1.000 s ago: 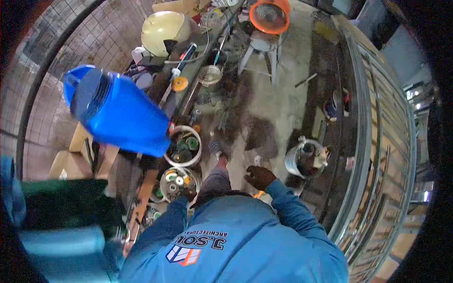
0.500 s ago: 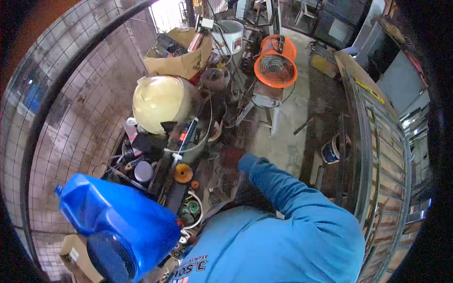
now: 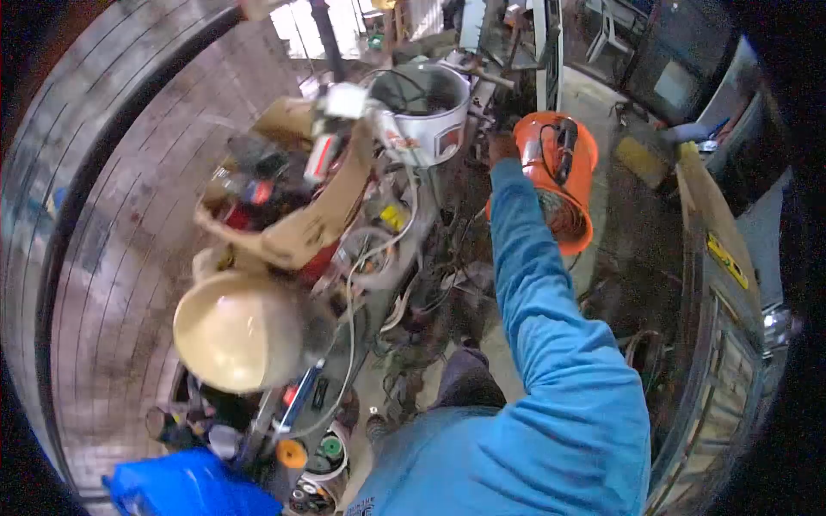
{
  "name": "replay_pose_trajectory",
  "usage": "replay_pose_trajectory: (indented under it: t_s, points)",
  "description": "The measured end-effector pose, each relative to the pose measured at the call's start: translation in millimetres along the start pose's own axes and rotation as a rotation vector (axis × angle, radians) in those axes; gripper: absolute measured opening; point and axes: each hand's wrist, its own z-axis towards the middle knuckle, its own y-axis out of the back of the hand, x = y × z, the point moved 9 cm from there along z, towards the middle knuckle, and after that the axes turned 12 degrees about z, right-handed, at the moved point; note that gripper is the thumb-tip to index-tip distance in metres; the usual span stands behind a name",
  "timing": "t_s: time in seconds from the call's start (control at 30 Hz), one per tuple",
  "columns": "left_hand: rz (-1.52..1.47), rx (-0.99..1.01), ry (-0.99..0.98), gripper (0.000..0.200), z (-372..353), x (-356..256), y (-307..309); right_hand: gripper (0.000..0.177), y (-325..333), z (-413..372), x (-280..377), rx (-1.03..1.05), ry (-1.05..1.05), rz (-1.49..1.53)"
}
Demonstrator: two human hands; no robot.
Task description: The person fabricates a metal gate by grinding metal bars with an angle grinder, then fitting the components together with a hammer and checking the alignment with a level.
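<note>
My right hand [image 3: 502,148], small and dark at the end of the blue sleeve, reaches forward to the left edge of an orange drum-shaped fan [image 3: 535,153]. Its fingers blur into the dark things behind, so I cannot see what it touches or holds. A black handle [image 3: 565,150] with a cable sits on the fan's side. Left of the hand stands a white bucket [image 3: 447,129] with dark cords inside. My left hand is out of view.
A cardboard box [image 3: 297,236] of mixed items and a cream rounded shell [image 3: 232,335] stand at left. A blue jug [image 3: 189,486] is at lower left. Metal grilles [image 3: 701,413] lean along the right, near a yellow level [image 3: 727,261]. Cables trail between the bench and fan.
My view has shifted forward, so the box, bucket and fan appear nearer and lower. My right arm has stretched out from beside the bench to the fan's left side.
</note>
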Motion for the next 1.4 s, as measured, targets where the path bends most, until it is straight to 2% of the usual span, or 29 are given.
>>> replay_pose_trajectory:
  t_s: [0.07,0.13,0.2,0.33,0.43,0.47,0.5,0.57,0.6,0.63,0.77,0.83,0.87,0.9,1.0,1.07,1.13,1.23,1.33,1.37,1.4]
  points:
    - [0.007,0.001,0.104,0.046,5.3,-27.7,4.2,0.029,9.6,77.0,11.2,-0.135,0.231,-0.59]
    - [0.003,0.004,0.179,0.047,8.6,-59.3,14.9,0.03,-7.8,141.2,18.2,-0.241,0.461,-1.174]
    - [-0.012,-0.013,0.223,0.047,12.2,-92.5,25.0,0.029,-32.3,195.8,7.5,-0.215,0.502,-1.389]
    - [-0.03,-0.037,0.268,0.047,21.1,-149.9,49.4,0.029,-58.5,258.6,-9.3,0.003,0.237,-1.126]
    - [-0.031,-0.058,0.293,0.047,26.8,-180.3,63.7,0.042,-86.7,233.1,29.7,0.146,0.179,-1.02]
    - [-0.031,-0.062,0.301,0.047,26.9,-187.4,67.7,0.047,-93.5,229.5,28.2,0.246,0.128,-1.031]
    - [-0.032,-0.068,0.311,0.047,28.5,-193.2,70.9,0.049,-99.5,245.2,6.0,0.262,0.161,-1.063]
    - [-0.039,-0.081,0.331,0.047,25.8,-202.3,76.6,0.048,-106.3,232.6,-2.2,0.425,-0.046,-1.285]
    - [-0.045,-0.086,0.341,0.047,24.2,-205.1,79.2,0.043,-110.2,262.1,-44.3,0.476,0.017,-1.265]
    - [-0.044,-0.09,0.349,0.048,22.6,-208.6,81.8,0.035,-113.1,240.7,-23.6,0.399,0.143,-1.278]
    - [-0.061,-0.096,0.368,0.048,16.4,-211.4,81.5,0.022,-120.0,215.6,-21.7,0.32,0.288,-1.355]
    - [-0.069,-0.102,0.374,0.048,12.2,-211.3,81.9,0.022,-123.2,213.7,-33.9,0.288,0.294,-1.28]
    - [-0.07,-0.102,0.369,0.048,10.9,-211.8,81.6,0.023,-120.0,216.1,-47.1,0.158,0.306,-1.286]
    - [-0.07,-0.102,0.363,0.048,9.6,-212.2,79.7,0.025,-118.1,207.4,-48.1,0.153,0.344,-1.311]
    - [-0.082,-0.115,0.356,0.048,5.7,-202.7,77.0,0.029,-114.0,196.9,-44.8,0.123,0.305,-1.25]
    - [-0.095,-0.122,0.351,0.048,-1.8,-198.3,75.2,0.035,-88.4,225.0,-86.3,-0.048,0.031,-0.853]
    - [-0.111,-0.134,0.344,0.049,-7.6,-194.5,72.3,0.039,-99.8,256.9,-104.3,0.166,0.216,-1.455]
    - [-0.132,-0.16,0.336,0.049,-20.0,-183.7,66.8,0.036,-55.6,193.8,-1.2,-0.45,0.192,-0.521]
    - [-0.165,-0.204,0.333,0.049,-38.1,-164.3,60.7,0.039,-44.5,176.8,41.8,-0.309,0.105,-0.719]
    - [-0.183,-0.222,0.338,0.049,-46.2,-154.1,55.7,0.035,-50.2,137.9,93.8,-0.402,0.505,-0.765]
    - [-0.199,-0.244,0.347,0.049,-54.3,-142.3,51.0,0.033,-58.5,89.1,128.6,-0.406,0.776,-0.975]
